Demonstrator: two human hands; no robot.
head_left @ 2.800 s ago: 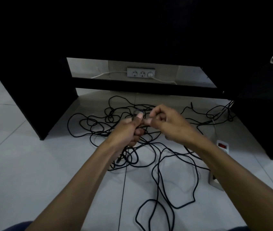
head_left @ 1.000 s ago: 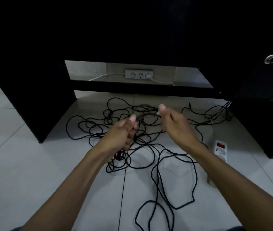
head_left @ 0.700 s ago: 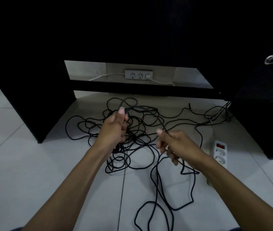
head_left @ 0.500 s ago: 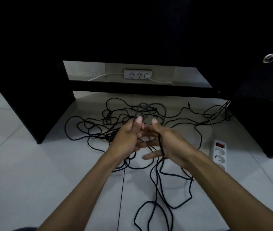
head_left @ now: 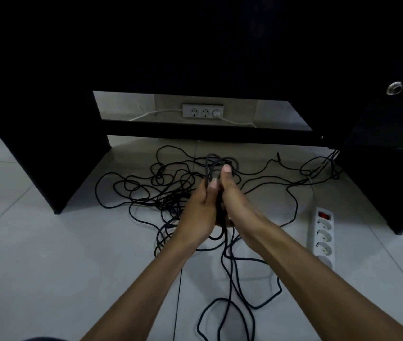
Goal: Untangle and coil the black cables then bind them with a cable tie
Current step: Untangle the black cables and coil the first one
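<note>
Both hands are up in front of the person, pressed side by side with a bundle of cable loops point(head_left: 220, 166) caught between them. The left hand point(head_left: 199, 212) has its fingers curled round the loops, its thumb lying up along the bundle with the nail facing the camera. The right hand point(head_left: 234, 205) is closed against the same bundle from the other side, its thumb stretched up higher, the tip resting on the strands near the top of the loops. The other fingers of the right hand are hidden behind the hand, so I cannot tell how they lie.

The loops stick out above both thumbs as a small, narrow coil. Below the palms, several strands hang down between the wrists and drop to the floor, where they run toward the person in big slack curves.

The rest of the black cable point(head_left: 151, 190) lies tangled on the pale tiled floor point(head_left: 35, 267), mostly to the left of and behind the hands, with one long strand trailing off to the right. A white power strip point(head_left: 322, 238) with a red switch lies on the tiles to the right, near the right forearm. Behind it all stands a black desk point(head_left: 47, 143), and through the gap under it a wall socket point(head_left: 202, 111) shows with a white cord plugged in.
</note>
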